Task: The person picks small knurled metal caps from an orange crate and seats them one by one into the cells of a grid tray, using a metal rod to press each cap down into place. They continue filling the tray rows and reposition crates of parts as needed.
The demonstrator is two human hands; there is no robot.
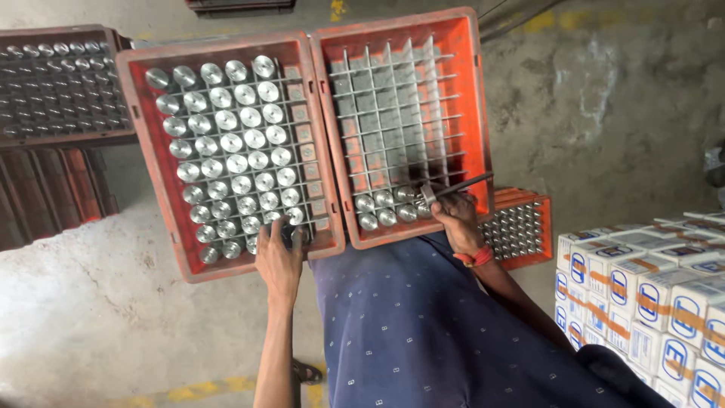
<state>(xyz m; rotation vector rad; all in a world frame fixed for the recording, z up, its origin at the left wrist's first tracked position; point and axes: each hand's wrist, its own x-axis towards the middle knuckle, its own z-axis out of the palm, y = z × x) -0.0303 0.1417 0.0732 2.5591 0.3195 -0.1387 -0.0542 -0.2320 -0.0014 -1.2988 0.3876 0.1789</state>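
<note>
Two orange crates with wire grid dividers lie side by side in front of me. The left crate point(143, 151) is nearly full of shiny metal cylinders point(234, 143) standing on end. The right crate point(476, 98) holds only several cylinders point(381, 208) in its near row. My left hand point(278, 261) reaches over the near edge of the left crate, its fingers closed around a cylinder point(288, 233) in the near row. My right hand point(457, 219) is at the near right corner of the right crate, gripping a tilted cylinder point(428, 195) together with a thin dark rod point(468, 181).
A dark brown crate point(57, 83) full of cylinders sits at the far left, above stacked empty crates point(45, 193). Another orange crate point(521, 227) of cylinders lies lower at the right. White and blue cartons point(649, 295) are stacked at the right. Concrete floor with yellow paint marks lies below.
</note>
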